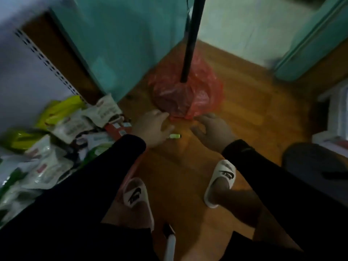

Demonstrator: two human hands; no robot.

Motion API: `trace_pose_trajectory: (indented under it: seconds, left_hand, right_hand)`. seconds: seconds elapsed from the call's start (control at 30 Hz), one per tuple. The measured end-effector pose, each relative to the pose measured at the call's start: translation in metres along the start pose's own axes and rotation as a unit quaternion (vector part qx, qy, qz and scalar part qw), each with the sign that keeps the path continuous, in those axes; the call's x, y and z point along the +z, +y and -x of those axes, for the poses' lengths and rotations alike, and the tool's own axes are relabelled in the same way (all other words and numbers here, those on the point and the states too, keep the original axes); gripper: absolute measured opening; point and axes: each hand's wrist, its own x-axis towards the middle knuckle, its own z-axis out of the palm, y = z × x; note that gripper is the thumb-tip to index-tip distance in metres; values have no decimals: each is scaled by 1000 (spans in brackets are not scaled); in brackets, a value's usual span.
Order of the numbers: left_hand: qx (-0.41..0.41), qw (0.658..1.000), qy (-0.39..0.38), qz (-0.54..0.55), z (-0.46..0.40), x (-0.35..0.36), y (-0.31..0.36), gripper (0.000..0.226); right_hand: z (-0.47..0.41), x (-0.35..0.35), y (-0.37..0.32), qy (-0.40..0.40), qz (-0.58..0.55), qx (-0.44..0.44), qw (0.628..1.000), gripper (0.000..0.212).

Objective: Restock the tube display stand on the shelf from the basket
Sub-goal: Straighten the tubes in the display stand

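Observation:
The view is blurred and points down at a wooden floor. A small light-green tube [175, 136] with a dark tip sticks out from the fingers of my left hand [152, 129], which grips its left end. A short way to the right of the tube, my right hand [213, 129] hangs with curled, spread fingers and holds nothing. Both hands are just in front of a red plastic bag [190, 91]. I see neither a basket nor a tube display stand.
A black pole [191, 44] rises out of the red bag. On the left, a low shelf [28, 76] holds several white and green snack packets [62, 127]. My feet in white slippers [134, 193] stand below the hands. A dark round object [312, 162] sits at the right.

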Motion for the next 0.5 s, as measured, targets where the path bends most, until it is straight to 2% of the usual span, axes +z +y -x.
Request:
trace_pose_trajectory:
  seconds: [0.17,0.37,0.5]
  left_hand:
    - [-55,995,-87,-8,-64,89,-33,56]
    - [-109,980,-168,-13,-131,181,-74,58]
    - [-97,979,-177,-41,-175,231,-95,52]
  right_hand:
    - [-62,89,43,-91,-16,35,995,47]
    - [-123,186,94,-160,-23,92,983,48]
    - [-158,245,124,-190,-34,115,974,49]
